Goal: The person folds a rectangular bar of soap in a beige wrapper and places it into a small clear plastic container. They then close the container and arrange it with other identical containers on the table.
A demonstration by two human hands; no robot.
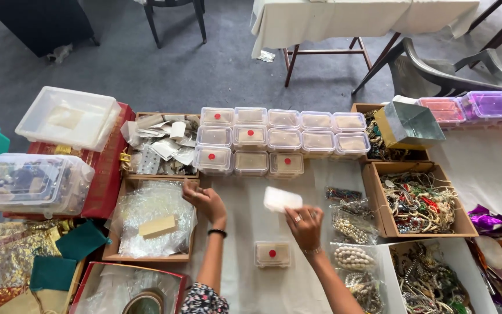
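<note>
My right hand [305, 225] holds up a small white plastic box lid [282, 199] above the white-covered table [245, 227]. A small clear box with a red dot [272, 254] sits just below and left of that hand. My left hand [205, 202] reaches toward the edge of a cardboard tray of clear plastic bags [152, 224], its fingers touching the plastic near the tray's right side. A black band is on my left wrist and a ring on my right hand.
Rows of small clear boxes [268, 139], some with red dots, stand behind. Cardboard boxes of beaded jewellery [419, 203] sit at right, necklaces in bags [350, 227] beside them. Large clear containers [68, 116] and fabric pouches [47, 256] lie at left. Chairs stand beyond.
</note>
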